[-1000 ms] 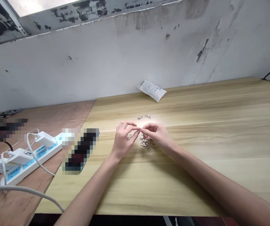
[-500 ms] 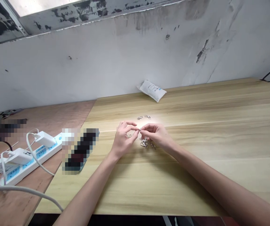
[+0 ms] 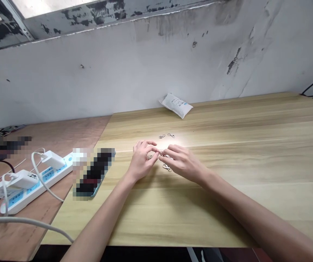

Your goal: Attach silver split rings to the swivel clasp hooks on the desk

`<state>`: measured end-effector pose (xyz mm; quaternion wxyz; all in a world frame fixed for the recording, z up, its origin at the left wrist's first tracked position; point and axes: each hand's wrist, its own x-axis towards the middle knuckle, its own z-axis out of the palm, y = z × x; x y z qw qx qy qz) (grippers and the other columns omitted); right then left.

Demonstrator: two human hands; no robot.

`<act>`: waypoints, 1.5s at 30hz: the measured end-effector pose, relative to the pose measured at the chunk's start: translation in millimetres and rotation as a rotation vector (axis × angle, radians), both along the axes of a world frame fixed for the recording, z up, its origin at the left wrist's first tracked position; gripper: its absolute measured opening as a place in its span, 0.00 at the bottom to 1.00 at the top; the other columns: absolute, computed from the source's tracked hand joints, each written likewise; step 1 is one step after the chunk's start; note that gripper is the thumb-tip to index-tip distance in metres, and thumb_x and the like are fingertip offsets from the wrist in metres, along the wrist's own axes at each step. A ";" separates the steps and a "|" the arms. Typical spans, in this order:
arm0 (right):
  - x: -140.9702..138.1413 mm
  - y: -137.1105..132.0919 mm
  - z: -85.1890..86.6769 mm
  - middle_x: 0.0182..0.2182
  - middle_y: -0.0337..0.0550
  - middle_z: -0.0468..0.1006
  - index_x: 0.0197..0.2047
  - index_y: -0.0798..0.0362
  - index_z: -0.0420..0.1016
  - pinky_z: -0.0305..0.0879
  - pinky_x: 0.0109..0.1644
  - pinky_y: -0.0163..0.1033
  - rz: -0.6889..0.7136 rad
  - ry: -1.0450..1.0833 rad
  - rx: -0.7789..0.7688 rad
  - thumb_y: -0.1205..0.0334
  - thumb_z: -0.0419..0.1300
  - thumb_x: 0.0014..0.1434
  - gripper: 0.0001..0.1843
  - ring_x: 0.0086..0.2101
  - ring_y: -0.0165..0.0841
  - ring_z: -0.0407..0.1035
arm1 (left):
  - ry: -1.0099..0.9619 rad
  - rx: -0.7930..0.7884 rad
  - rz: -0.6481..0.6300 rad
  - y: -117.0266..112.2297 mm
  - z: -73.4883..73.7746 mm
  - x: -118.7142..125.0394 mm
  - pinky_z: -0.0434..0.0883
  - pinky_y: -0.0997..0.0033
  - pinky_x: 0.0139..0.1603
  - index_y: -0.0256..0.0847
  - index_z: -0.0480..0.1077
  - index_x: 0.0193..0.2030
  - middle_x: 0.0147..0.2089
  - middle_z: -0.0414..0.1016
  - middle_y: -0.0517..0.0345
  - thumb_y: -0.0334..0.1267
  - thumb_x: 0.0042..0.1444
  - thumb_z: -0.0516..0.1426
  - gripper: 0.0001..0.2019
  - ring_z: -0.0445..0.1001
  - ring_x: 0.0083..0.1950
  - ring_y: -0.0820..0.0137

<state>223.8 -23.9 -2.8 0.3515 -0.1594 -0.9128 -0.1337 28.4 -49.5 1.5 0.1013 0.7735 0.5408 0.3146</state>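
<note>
My left hand (image 3: 141,160) and my right hand (image 3: 183,162) meet fingertip to fingertip low over the light wooden table (image 3: 227,174). Between the tips both pinch a small metal clasp (image 3: 162,154). The left thumb and forefinger are closed on its left end. The right fingers are pressed together on its right end and lie over a little pile of clasps (image 3: 166,167), hiding most of it. A small ring (image 3: 149,157) lies under the left fingers. Two loose clasps (image 3: 166,135) lie just beyond the hands.
A white sealed packet (image 3: 177,104) lies at the wall. Left of the hands are a blurred dark phone (image 3: 93,173) and a white power strip (image 3: 31,178) with plugged chargers and cables on a reddish board. The table's front edge is near my elbows.
Both hands have sunk toward the table. The right hand has flattened over the clasp pile, which showed more before. The pinch between the fingertips stays.
</note>
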 end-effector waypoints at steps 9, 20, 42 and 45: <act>-7.5 -7.4 0.4 0.31 0.44 0.76 0.36 0.56 0.74 0.60 0.32 0.38 -0.038 -0.067 0.036 0.77 0.49 0.64 0.14 0.30 0.32 0.62 | 0.061 0.023 -0.010 1.5 -0.2 -4.7 0.54 0.50 0.63 0.44 0.72 0.35 0.52 0.72 0.55 0.35 0.61 0.55 0.05 0.66 0.58 0.62; -12.6 1.0 -13.8 0.31 0.44 0.78 0.42 0.55 0.71 0.64 0.34 0.37 -0.119 0.244 -0.383 0.71 0.51 0.64 0.09 0.30 0.32 0.68 | 0.018 0.101 0.013 1.4 2.3 -4.7 0.57 0.54 0.60 0.44 0.73 0.36 0.51 0.73 0.57 0.34 0.60 0.57 0.04 0.66 0.58 0.62; -8.1 2.5 -11.1 0.40 0.46 0.74 0.32 0.52 0.73 0.60 0.47 0.42 -0.114 0.022 -0.397 0.71 0.59 0.57 0.05 0.40 0.35 0.67 | 0.300 0.076 -0.025 8.3 13.6 -45.7 0.56 0.49 0.62 0.43 0.73 0.31 0.52 0.73 0.54 0.35 0.57 0.57 0.05 0.64 0.58 0.58; -2.7 3.5 -6.9 0.41 0.46 0.74 0.33 0.52 0.74 0.60 0.48 0.44 -0.072 -0.016 -0.474 0.71 0.59 0.56 0.05 0.41 0.35 0.67 | 0.361 0.051 -0.078 8.0 14.7 -54.0 0.56 0.49 0.63 0.42 0.72 0.29 0.50 0.72 0.54 0.33 0.55 0.57 0.05 0.64 0.57 0.59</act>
